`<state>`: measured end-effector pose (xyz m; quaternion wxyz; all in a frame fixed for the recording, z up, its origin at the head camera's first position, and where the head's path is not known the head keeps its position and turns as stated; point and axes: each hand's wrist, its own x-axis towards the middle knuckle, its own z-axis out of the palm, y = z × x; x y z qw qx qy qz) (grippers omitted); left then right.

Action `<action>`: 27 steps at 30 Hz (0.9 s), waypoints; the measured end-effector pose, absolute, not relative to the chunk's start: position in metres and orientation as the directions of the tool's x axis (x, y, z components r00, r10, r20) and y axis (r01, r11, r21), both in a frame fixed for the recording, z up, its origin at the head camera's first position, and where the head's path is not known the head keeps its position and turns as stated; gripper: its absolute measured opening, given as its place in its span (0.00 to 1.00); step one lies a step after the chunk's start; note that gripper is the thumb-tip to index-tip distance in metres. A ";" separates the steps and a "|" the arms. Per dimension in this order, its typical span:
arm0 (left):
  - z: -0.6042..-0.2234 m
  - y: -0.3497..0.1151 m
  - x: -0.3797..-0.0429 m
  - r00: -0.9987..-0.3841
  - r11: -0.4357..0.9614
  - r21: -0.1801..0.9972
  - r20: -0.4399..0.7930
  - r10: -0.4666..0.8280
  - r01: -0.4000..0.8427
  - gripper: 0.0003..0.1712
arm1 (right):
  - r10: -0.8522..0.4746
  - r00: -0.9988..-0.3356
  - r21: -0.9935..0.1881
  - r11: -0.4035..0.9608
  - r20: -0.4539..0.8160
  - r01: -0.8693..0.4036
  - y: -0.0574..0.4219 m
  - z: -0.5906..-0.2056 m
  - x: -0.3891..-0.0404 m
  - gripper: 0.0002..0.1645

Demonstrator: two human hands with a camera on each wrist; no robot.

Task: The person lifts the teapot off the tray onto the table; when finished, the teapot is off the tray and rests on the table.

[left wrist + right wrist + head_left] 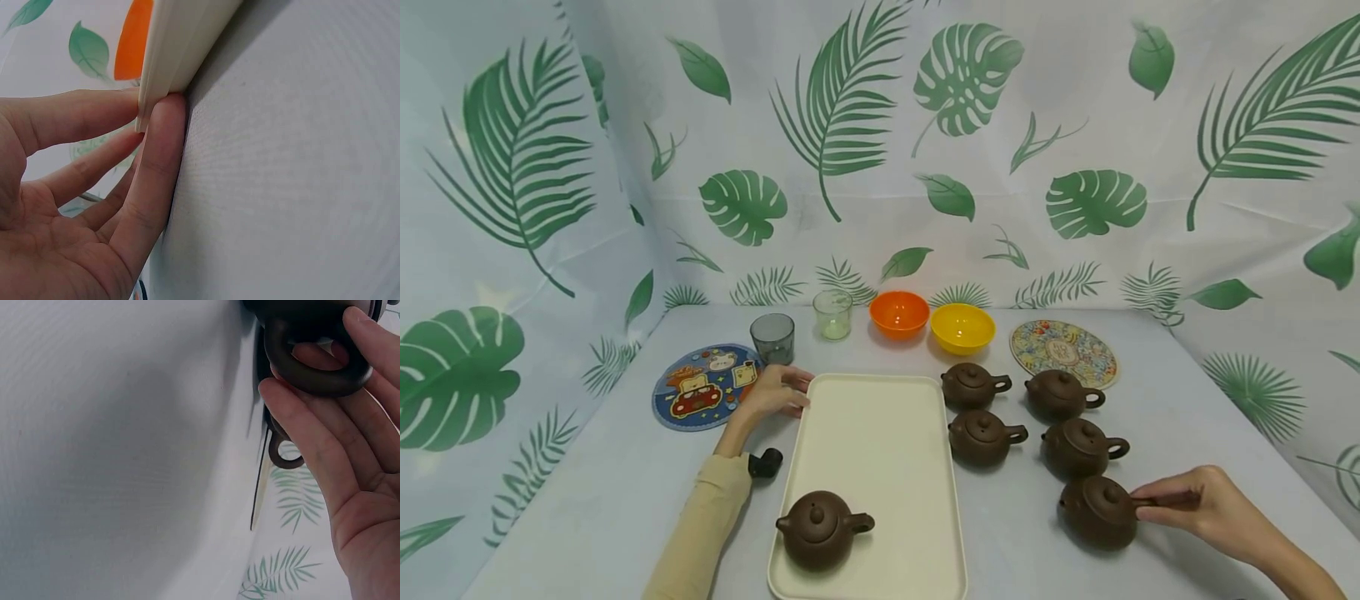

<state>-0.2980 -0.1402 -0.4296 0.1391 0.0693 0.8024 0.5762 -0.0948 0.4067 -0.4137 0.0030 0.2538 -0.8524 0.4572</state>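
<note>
A cream rectangular tray (880,450) lies on the table, and a dark brown teapot (817,533) stands on its near left part. My left hand (777,392) pinches the tray's left rim near the far corner; in the left wrist view the rim (164,69) sits between thumb and a finger (159,144). At the right, my right hand (1206,512) grips the handle of another brown teapot (1099,515). That looped handle (319,380) shows close up in the right wrist view, with the fingers around it. Whether this teapot touches the table is hard to tell.
Several more brown teapots (985,439) stand right of the tray in two rows. Farther back are a grey glass (772,340), a clear glass (833,317), an orange bowl (899,315) and a yellow bowl (962,329). Round mats lie left (681,412) and right (1093,358).
</note>
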 end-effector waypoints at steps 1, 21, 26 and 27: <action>-0.429 -0.140 -0.298 -0.951 0.327 0.944 -0.143 0.272 -0.048 0.25 | -0.430 -0.872 -0.774 0.460 0.234 -0.434 0.407 -0.413 -0.095 0.19; -0.428 -0.142 -0.299 -0.951 0.333 0.941 -0.151 0.271 -0.054 0.26 | -0.364 -0.918 -0.786 0.518 0.156 -0.338 0.343 -0.364 -0.102 0.10; -0.431 -0.142 -0.298 -0.950 0.325 0.945 -0.132 0.284 -0.034 0.26 | -0.475 -0.862 -0.811 0.425 0.179 -0.403 0.300 -0.359 -0.111 0.10; -0.431 -0.142 -0.298 -0.949 0.325 0.945 -0.130 0.286 -0.031 0.26 | -0.495 -0.848 -0.812 0.407 0.187 -0.417 0.292 -0.359 -0.113 0.10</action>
